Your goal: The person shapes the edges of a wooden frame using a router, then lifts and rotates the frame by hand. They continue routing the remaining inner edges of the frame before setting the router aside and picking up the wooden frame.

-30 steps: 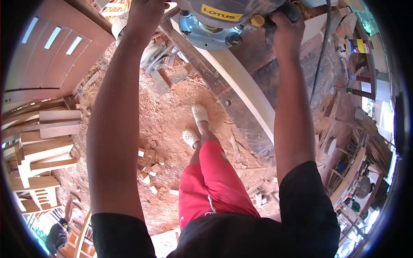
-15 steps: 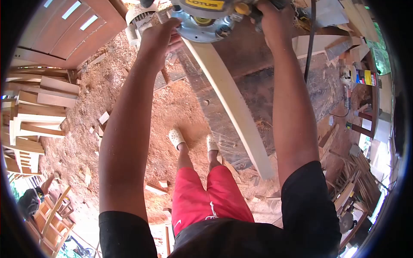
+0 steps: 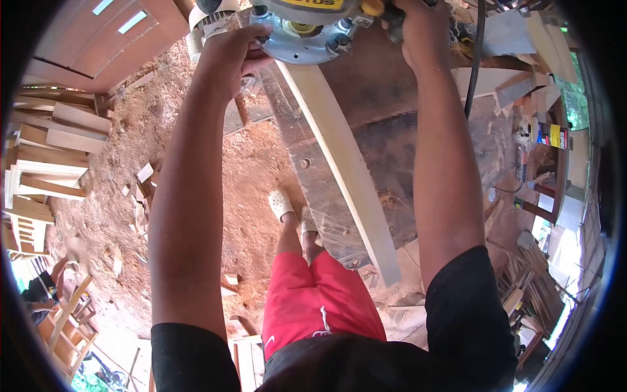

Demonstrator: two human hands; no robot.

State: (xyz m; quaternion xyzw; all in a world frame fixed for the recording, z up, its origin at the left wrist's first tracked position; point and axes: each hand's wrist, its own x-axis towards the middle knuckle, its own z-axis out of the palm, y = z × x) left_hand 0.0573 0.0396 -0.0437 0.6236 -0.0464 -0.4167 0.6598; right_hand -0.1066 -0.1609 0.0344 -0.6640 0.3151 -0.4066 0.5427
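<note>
At the top edge of the head view, a router [image 3: 304,42] with a yellow label and a round metal base sits over the far end of a long pale wooden plank [image 3: 343,157]. My left hand [image 3: 228,55] is closed at the left rim of the base, thumb on top and fingers curled below. On the other side my right hand [image 3: 418,26] wraps round the router's side grip, partly cut off by the frame. The plank lies along a dark, worn workbench [image 3: 307,163]. The router's bit is hidden.
A black cable [image 3: 477,59] hangs beside my right forearm. Sawdust and offcuts cover the floor [image 3: 241,170]. Stacked boards [image 3: 72,127] and a wooden door panel [image 3: 98,46] are on the left. A yellow-labelled container [image 3: 552,135] stands at right. Another person [image 3: 42,291] is at far left.
My feet have shifted and come closer together. The bench and plank now sit slightly farther left in view. Both hands stay on the router.
</note>
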